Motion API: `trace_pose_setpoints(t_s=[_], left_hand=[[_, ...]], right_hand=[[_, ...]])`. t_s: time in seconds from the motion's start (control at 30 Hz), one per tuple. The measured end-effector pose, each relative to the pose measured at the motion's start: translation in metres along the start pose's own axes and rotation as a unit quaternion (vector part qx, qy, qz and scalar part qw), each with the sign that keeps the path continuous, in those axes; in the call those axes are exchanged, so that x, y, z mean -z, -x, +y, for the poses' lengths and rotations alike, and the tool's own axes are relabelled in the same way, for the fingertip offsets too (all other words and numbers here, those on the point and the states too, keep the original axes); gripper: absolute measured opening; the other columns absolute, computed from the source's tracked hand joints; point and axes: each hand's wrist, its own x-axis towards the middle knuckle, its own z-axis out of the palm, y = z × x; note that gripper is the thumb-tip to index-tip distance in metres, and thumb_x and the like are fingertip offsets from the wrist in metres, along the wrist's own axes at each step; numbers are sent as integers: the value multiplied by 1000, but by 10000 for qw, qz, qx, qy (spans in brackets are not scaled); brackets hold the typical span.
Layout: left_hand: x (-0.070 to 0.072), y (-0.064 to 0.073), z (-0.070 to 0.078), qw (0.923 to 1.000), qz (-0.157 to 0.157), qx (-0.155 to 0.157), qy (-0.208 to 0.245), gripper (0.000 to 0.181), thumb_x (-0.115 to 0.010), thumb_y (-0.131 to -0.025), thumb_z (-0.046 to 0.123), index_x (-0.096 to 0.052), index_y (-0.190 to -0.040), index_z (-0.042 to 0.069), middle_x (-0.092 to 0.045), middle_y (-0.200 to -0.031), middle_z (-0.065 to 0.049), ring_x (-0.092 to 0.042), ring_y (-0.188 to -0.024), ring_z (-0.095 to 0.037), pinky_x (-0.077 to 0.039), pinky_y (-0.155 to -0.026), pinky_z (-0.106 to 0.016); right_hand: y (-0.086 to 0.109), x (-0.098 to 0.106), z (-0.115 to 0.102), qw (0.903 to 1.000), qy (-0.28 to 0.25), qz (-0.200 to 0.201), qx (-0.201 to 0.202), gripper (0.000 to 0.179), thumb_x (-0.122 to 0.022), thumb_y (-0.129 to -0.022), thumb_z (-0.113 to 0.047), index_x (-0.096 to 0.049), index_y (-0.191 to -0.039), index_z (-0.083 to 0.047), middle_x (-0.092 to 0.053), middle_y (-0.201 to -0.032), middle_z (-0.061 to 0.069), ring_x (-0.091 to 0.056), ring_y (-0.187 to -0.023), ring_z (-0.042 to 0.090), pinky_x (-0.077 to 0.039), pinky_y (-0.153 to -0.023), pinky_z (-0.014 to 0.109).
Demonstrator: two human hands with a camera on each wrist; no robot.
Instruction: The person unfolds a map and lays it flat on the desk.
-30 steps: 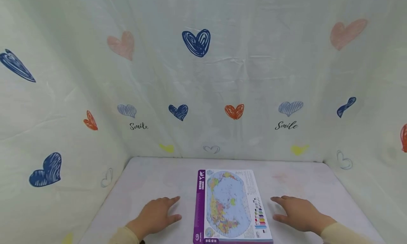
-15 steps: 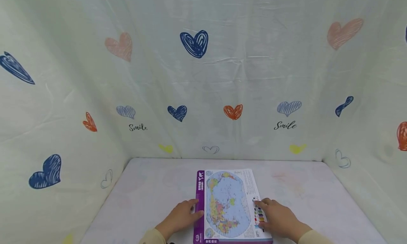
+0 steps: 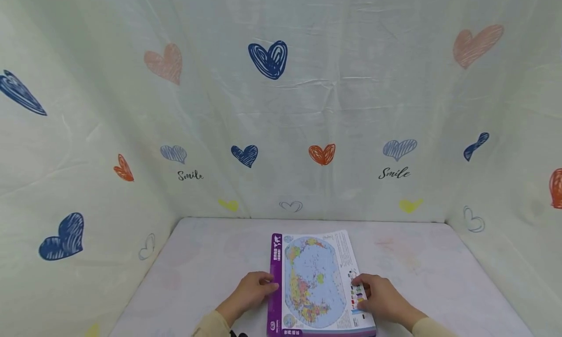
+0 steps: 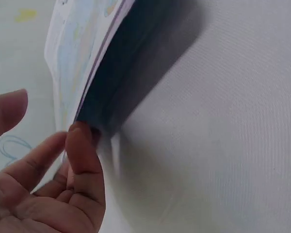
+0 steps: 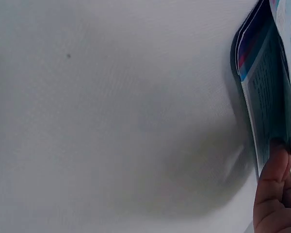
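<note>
A world map point(image 3: 313, 278) with a purple left border lies on the white-covered table, layered edges showing along its near side. My left hand point(image 3: 250, 290) pinches its left edge, thumb on the purple border. In the left wrist view, the fingers point(image 4: 85, 165) curl under the map point(image 4: 80, 53), whose dark underside shows above the cloth. My right hand point(image 3: 386, 298) grips the right edge beside the colored flags. The right wrist view shows a digit point(image 5: 276, 170) at the underside of the map's edge and another sheet with printed text point(image 5: 262, 92) below.
The white cloth-covered table point(image 3: 210, 249) extends around the map on both sides and behind it. A pale curtain point(image 3: 298, 108) printed with hearts and "Smile" hangs behind and along both sides.
Both hands have moved inward from the table to the map's left and right edges. Their fingers have since closed on the edges, and the map's far side has shifted slightly.
</note>
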Motion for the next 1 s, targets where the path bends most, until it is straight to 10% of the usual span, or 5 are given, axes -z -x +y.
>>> trace_pose_setpoints(t_s=[0.3,1.0], left_hand=[[0,-2,-3,9974,-402,-562,215,28,-75,-77,-2,-73,-105,-3,-63,-83,-4,-57,-77,-18,-50,-70,-32],[0,-8,-4,9985,-238,-463,171,26,-79,-73,-3,-75,-99,0,-65,-83,-3,-58,-77,-17,-51,-69,-34]], right_hand=[[-1,6,4,9969,-752,-225,80,26,-81,-74,-3,-73,-98,-10,-58,-83,-1,-47,-75,20,-37,-60,26],[-2,11,4,9958,-903,-122,20,25,-83,-74,-6,-76,-98,-11,-56,-78,0,-46,-71,17,-36,-58,24]])
